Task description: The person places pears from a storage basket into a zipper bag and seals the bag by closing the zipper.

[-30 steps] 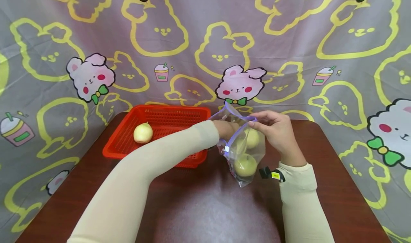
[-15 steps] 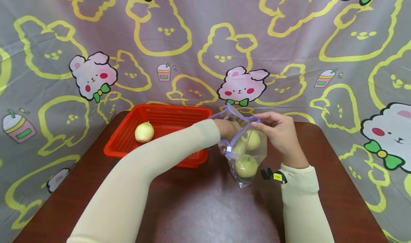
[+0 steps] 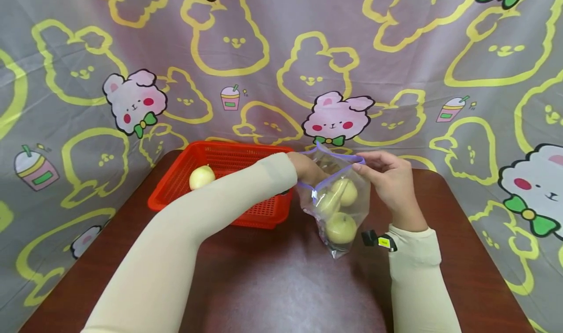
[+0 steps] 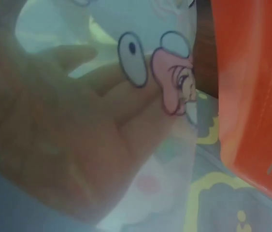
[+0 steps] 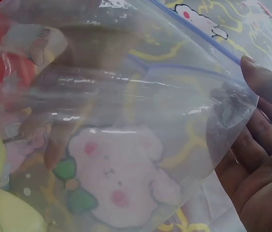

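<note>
A: Biggest first: what takes up the scene?

B: A cartoon-rabbit curtain (image 3: 281, 54) behind and at both sides, then the brown tabletop (image 3: 272, 284). Its near edge is cut off by the frame.

A: And on it?

B: A red basket (image 3: 176, 196) at the far left, holding one pale apple (image 3: 202, 177). The left sleeve (image 3: 211, 210) crosses in front and hides the basket's near right corner.

A: The bag?

B: A clear bag (image 3: 347, 210) with a purple zip rim stands just right of the basket, mouth up and open. Three apples show through the plastic; the lowest apple (image 3: 340, 228) is plainest, the two above it overlap.

A: The hands?

B: The left hand (image 3: 308, 169) is sunk into the mouth past the knuckles. In the left wrist view its fingers (image 4: 111, 92) show only as a blur through printed plastic, so whether they are closed on fruit I cannot tell. The right hand (image 3: 391, 181) pinches the far rim, fingers clamped on the plastic; the right wrist view shows its fingers (image 5: 261, 125) behind the crumpled film.

A: Anything smaller?

B: A black clip with a yellow tag (image 3: 380, 240) at the right wrist, partly hidden by the cuff.
</note>
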Action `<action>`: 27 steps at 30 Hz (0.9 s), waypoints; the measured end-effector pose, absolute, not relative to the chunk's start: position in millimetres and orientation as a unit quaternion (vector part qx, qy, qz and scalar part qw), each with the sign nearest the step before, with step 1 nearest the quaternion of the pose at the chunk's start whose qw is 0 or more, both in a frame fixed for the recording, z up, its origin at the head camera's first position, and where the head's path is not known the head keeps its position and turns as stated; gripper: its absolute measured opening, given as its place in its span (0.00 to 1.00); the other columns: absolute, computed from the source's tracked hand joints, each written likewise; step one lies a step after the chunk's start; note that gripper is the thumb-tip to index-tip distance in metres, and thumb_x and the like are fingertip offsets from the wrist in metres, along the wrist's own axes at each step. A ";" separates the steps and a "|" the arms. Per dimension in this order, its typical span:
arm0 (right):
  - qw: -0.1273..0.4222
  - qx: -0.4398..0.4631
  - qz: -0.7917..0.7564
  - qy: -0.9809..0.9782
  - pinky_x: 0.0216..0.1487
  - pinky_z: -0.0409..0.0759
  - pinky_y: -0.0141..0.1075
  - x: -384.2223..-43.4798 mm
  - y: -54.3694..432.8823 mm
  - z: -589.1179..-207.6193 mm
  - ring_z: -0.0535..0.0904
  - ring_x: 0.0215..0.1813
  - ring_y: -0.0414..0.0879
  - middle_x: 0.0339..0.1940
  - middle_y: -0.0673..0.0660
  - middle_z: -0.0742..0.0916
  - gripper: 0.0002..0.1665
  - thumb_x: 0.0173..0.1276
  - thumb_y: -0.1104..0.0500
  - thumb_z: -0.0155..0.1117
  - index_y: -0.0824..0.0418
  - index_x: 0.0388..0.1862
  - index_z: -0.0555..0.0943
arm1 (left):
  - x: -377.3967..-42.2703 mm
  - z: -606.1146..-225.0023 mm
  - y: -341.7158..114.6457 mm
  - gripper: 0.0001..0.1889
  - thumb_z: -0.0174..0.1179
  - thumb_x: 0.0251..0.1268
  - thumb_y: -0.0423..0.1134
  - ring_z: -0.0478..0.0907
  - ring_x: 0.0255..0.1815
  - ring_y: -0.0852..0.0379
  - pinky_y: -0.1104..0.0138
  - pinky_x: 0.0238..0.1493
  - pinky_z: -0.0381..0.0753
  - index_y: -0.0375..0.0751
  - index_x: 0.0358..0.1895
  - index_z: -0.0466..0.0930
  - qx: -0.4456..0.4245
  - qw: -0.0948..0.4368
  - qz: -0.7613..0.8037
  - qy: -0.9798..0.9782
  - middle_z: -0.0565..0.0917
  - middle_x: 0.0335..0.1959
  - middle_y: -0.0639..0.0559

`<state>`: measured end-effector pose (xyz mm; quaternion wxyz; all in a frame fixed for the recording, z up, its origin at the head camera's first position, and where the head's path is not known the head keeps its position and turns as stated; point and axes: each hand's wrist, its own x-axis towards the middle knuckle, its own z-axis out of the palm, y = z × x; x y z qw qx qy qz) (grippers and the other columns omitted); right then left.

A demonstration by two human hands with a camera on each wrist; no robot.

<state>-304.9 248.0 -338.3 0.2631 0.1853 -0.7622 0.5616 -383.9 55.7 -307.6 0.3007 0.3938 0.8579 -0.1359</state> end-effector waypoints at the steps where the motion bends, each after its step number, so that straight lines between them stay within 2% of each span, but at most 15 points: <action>1: 0.264 0.185 0.561 -0.762 0.35 0.79 0.28 -305.4 248.0 -338.8 0.83 0.35 0.40 0.32 0.47 0.88 0.16 0.56 0.66 0.75 0.69 0.44 0.85 | -375.9 -296.2 54.3 0.49 0.66 0.60 0.54 0.43 0.77 0.51 0.57 0.72 0.50 0.59 0.79 0.43 0.405 0.302 -0.145 0.850 0.48 0.78 0.54; 3: 0.263 0.187 0.564 -0.760 0.36 0.79 0.28 -306.1 247.8 -339.6 0.84 0.35 0.40 0.32 0.47 0.88 0.17 0.57 0.66 0.75 0.70 0.44 0.85 | -373.0 -290.3 51.5 0.56 0.73 0.51 0.53 0.45 0.76 0.53 0.59 0.71 0.51 0.55 0.79 0.45 0.422 0.300 -0.152 0.842 0.49 0.78 0.53; 5: 0.262 0.189 0.567 -0.758 0.36 0.79 0.28 -306.5 247.3 -340.0 0.84 0.35 0.40 0.32 0.47 0.88 0.17 0.57 0.66 0.75 0.71 0.45 0.84 | -392.6 -307.6 50.2 0.59 0.77 0.42 0.56 0.49 0.75 0.55 0.60 0.70 0.53 0.57 0.78 0.49 0.434 0.298 -0.131 0.840 0.55 0.77 0.55; 9: 0.260 0.191 0.568 -0.757 0.36 0.79 0.28 -306.6 246.9 -340.0 0.84 0.35 0.40 0.32 0.48 0.88 0.17 0.57 0.67 0.74 0.72 0.45 0.84 | -393.7 -300.8 47.5 0.59 0.78 0.37 0.60 0.59 0.68 0.57 0.62 0.62 0.65 0.64 0.77 0.53 0.402 0.309 -0.102 0.856 0.63 0.73 0.55; 11: 0.257 0.192 0.570 -0.756 0.36 0.80 0.29 -306.7 245.8 -340.2 0.84 0.35 0.41 0.33 0.48 0.88 0.17 0.57 0.66 0.74 0.71 0.45 0.84 | -393.0 -297.8 46.0 0.56 0.78 0.39 0.59 0.62 0.66 0.57 0.66 0.51 0.71 0.66 0.76 0.54 0.393 0.314 -0.097 0.859 0.63 0.73 0.53; 12: 0.256 0.192 0.571 -0.756 0.37 0.80 0.29 -306.7 245.4 -340.1 0.84 0.35 0.41 0.33 0.48 0.88 0.17 0.57 0.66 0.74 0.71 0.45 0.85 | -392.6 -296.2 45.4 0.53 0.76 0.44 0.55 0.64 0.65 0.57 0.67 0.44 0.73 0.65 0.76 0.55 0.392 0.316 -0.094 0.859 0.64 0.72 0.52; 14: 0.253 0.192 0.573 -0.755 0.37 0.80 0.29 -306.9 245.0 -339.8 0.84 0.35 0.41 0.33 0.48 0.88 0.17 0.57 0.66 0.74 0.70 0.45 0.85 | -391.9 -292.3 44.8 0.45 0.69 0.55 0.43 0.64 0.67 0.56 0.70 0.32 0.71 0.62 0.76 0.56 0.389 0.321 -0.083 0.859 0.65 0.72 0.49; 16: 0.252 0.192 0.578 -0.752 0.37 0.80 0.29 -307.5 244.6 -339.5 0.84 0.35 0.41 0.33 0.48 0.88 0.17 0.57 0.66 0.74 0.71 0.46 0.85 | -391.9 -289.0 43.9 0.40 0.57 0.61 0.30 0.64 0.69 0.54 0.70 0.24 0.66 0.57 0.76 0.56 0.395 0.328 -0.072 0.855 0.65 0.72 0.46; 18: 0.254 0.193 0.579 -0.750 0.36 0.79 0.28 -308.2 244.1 -339.2 0.84 0.35 0.40 0.34 0.48 0.88 0.17 0.57 0.67 0.74 0.71 0.46 0.84 | -392.0 -286.1 42.5 0.41 0.46 0.57 0.22 0.64 0.69 0.54 0.70 0.20 0.62 0.52 0.76 0.56 0.400 0.330 -0.064 0.853 0.66 0.71 0.44; 19: 0.256 0.194 0.581 -0.748 0.36 0.79 0.28 -308.7 243.6 -339.2 0.84 0.35 0.40 0.34 0.48 0.88 0.17 0.57 0.67 0.74 0.72 0.45 0.84 | -392.4 -285.2 41.5 0.41 0.43 0.56 0.21 0.65 0.69 0.54 0.71 0.20 0.61 0.51 0.76 0.56 0.407 0.328 -0.064 0.850 0.67 0.71 0.44; 22: 0.262 0.198 0.585 -0.741 0.35 0.79 0.28 -309.1 242.0 -339.2 0.84 0.35 0.40 0.33 0.49 0.88 0.17 0.57 0.68 0.74 0.74 0.45 0.84 | -394.1 -284.0 37.1 0.39 0.44 0.58 0.23 0.72 0.59 0.56 0.71 0.23 0.62 0.49 0.76 0.57 0.428 0.317 -0.065 0.844 0.71 0.67 0.44; 25: 0.260 0.197 0.591 -0.738 0.36 0.79 0.27 -308.1 239.9 -340.0 0.84 0.35 0.39 0.33 0.48 0.88 0.17 0.56 0.69 0.74 0.74 0.45 0.84 | -395.8 -284.1 32.2 0.35 0.48 0.61 0.26 0.73 0.48 0.58 0.71 0.25 0.65 0.49 0.74 0.61 0.451 0.301 -0.058 0.838 0.74 0.64 0.46; 27: 0.256 0.195 0.596 -0.736 0.36 0.79 0.27 -307.0 238.5 -340.8 0.84 0.35 0.39 0.34 0.48 0.88 0.17 0.56 0.70 0.74 0.73 0.45 0.84 | -396.7 -284.3 29.4 0.33 0.51 0.62 0.27 0.73 0.46 0.59 0.71 0.26 0.67 0.49 0.73 0.65 0.458 0.293 -0.042 0.838 0.76 0.62 0.47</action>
